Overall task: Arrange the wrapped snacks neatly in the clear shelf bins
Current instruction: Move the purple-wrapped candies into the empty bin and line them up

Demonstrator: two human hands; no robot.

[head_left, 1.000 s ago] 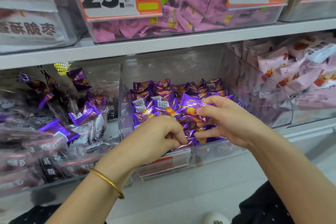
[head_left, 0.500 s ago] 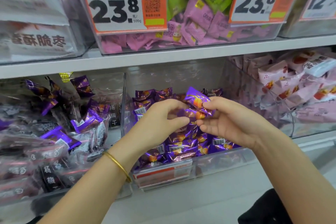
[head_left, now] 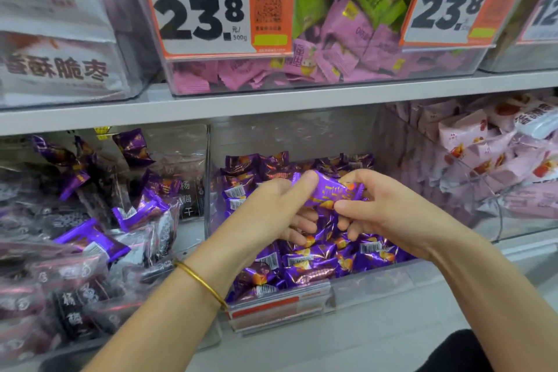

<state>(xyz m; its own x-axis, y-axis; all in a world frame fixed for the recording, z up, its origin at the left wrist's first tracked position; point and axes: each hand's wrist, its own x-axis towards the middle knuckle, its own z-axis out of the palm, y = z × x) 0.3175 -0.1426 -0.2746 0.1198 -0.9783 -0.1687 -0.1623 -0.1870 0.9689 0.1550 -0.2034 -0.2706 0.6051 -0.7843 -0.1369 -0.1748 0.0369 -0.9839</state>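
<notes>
Holding: one purple wrapped snack (head_left: 330, 190), lifted just above the pile and lying roughly level between my two hands.
Left hand (head_left: 271, 208): my thumb lies over the wrapper's left end with the fingers curled underneath, so it pinches that end.
Right hand (head_left: 389, 214): thumb and forefinger pinch the right end. The other fingers curl loosely below and hold nothing else that I can see.
Where it sits: over the middle clear bin (head_left: 377, 281), under the grey shelf board (head_left: 271, 106). The bin's floor is covered with more purple snacks (head_left: 317, 260), fairly lined up at the back and jumbled at the front.
Feel, as I judge it: light and small, in a slick, crinkly foil-like wrapper that gives under the fingers. I cannot tell how firm the filling is.
Best hold: the crimped ends, or flat across the middle, pinched gently so nothing gets crushed.
Step in hand: probably turning the piece face-up before laying it in line with the back rows.
Neighbours: the left bin (head_left: 193, 160) holds dark and purple packs mixed, and the right bin (head_left: 498, 229) holds pale pink ones.
Risk: the slick wrapper slipping and landing crooked.
</notes>
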